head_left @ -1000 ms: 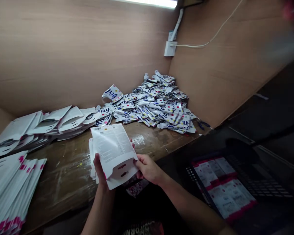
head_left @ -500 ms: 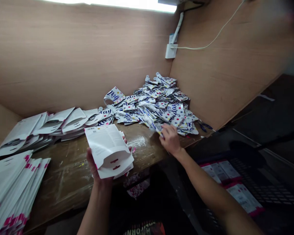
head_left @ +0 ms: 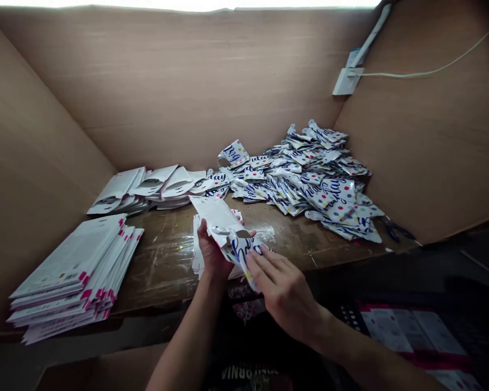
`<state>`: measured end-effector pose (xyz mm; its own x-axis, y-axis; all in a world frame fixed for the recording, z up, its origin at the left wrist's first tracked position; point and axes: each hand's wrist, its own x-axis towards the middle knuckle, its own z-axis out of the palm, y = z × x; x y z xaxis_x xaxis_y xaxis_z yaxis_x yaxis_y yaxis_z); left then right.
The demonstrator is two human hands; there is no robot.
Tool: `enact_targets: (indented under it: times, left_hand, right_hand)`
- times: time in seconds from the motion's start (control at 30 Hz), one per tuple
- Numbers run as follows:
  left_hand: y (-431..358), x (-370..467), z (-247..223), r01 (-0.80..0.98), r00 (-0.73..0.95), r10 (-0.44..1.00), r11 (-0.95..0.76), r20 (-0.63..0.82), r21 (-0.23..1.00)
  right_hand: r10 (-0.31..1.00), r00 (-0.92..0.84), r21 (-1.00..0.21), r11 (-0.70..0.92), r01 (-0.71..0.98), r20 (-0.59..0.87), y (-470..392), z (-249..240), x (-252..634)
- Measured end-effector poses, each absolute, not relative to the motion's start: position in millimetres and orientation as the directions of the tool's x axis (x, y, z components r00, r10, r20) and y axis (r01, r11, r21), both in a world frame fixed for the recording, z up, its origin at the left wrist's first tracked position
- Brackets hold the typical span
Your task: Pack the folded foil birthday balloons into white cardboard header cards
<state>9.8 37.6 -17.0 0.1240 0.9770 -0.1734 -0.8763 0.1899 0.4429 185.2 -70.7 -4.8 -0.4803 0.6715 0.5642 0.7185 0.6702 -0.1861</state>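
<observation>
My left hand (head_left: 217,254) holds a white envelope (head_left: 218,213) whose open end faces me. My right hand (head_left: 283,285) grips a folded foil piece (head_left: 246,255) printed with blue lettering and dots, its far end at the envelope's mouth. How far it reaches inside cannot be seen. Beneath the envelope, more white envelopes (head_left: 197,255) lie on the brown table (head_left: 163,260). A heap of the same printed foil pieces (head_left: 309,174) rises against the back right corner.
White envelopes with flaps open (head_left: 118,190) line the back left. A stack with pink edges (head_left: 73,271) sits at the front left. Pliers (head_left: 397,231) lie by the right wall. A dark crate with white and pink packets (head_left: 415,328) is below right.
My right hand has come from the heap to the envelope, bringing a printed foil piece. The envelope in my left hand is now tilted. The view has turned left.
</observation>
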Motion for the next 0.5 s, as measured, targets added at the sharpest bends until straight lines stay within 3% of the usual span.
enact_targets:
  times: [0.2,0.5]
  left_hand:
    - [30.7,8.6,-19.5,-0.891,0.156,0.964,0.231,-0.216,0.390]
    - [29.1,-8.9,-13.9,-0.909,0.207,0.965,0.250,-0.159,0.335]
  right_hand:
    - [0.663,-0.570,-0.125,0.698,0.705,0.486,-65.4,-6.4,158.1]
    - [0.615,-0.684,-0.270,0.788,0.553,0.393,-50.0,-6.1,138.7]
